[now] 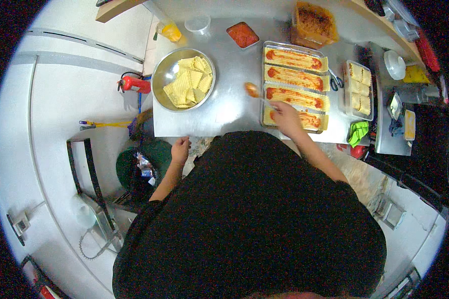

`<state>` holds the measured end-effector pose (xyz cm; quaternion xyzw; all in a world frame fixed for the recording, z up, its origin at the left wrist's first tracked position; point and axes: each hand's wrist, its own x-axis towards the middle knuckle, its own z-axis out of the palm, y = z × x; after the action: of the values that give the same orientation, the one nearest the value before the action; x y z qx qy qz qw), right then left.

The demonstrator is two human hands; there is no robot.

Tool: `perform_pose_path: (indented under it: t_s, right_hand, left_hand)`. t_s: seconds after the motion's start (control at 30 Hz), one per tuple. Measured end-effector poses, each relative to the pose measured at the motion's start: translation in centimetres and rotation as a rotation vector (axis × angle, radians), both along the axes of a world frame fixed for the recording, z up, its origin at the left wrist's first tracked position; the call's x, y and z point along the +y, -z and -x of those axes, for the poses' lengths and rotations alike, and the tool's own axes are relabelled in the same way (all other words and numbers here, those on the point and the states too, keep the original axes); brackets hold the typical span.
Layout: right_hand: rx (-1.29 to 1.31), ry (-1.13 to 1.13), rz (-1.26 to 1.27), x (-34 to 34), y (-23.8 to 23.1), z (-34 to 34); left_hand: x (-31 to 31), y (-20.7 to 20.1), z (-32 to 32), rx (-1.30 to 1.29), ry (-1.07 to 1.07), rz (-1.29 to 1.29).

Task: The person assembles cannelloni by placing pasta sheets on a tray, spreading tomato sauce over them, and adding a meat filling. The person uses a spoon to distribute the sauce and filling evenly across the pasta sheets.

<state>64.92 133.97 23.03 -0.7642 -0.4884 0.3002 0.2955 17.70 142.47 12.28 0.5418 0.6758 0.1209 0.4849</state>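
My right hand (286, 118) is closed round the handle of a spoon (252, 90), its bowl coated in red sauce. The spoon bowl hangs just left of a metal tray (262, 74). Lying across that tray are several ridged pasta sheets (293, 74), each with a streak of red sauce; my hand is over the nearest one. My left hand (181, 148) is low at the table's front edge, fingers curled in with nothing visible in them. Beyond it stands a steel bowl (158, 79) of loose ridged pasta sheets (187, 82).
At the back are a square container of red sauce (243, 35) and an orange-stained tub (314, 25). Scissors (336, 79), a clear container of folded pasta (358, 92) and a green cloth (357, 133) lie to the right. A fire extinguisher (134, 84) hangs left.
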Motion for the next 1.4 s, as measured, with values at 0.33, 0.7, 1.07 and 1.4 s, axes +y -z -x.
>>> perform_pose_path:
  t_s: [0.33, 0.7, 1.07, 1.4]
  right_hand:
    - [-0.133, -0.017, 0.276, 25.6, 7.0, -1.2]
    - [0.821, 0.553, -0.015, 19.0, 8.2, -8.0]
    - [1.067, 0.987, -0.393, 11.7, 3.2, -37.6]
    - [1.173, 0.295, -0.135, 20.4, -2.1, -37.3]
  left_hand:
    - [-1.0, -3.0, -1.0, 0.101, 0.264, 0.026]
    - [-11.7, 6.8, 16.1, 0.235, 0.342, 0.327]
    - [-19.1, 6.8, 13.6, 0.228, 0.120, 0.463]
    - [-25.4, 3.4, 0.3, 0.188, -0.070, 0.397]
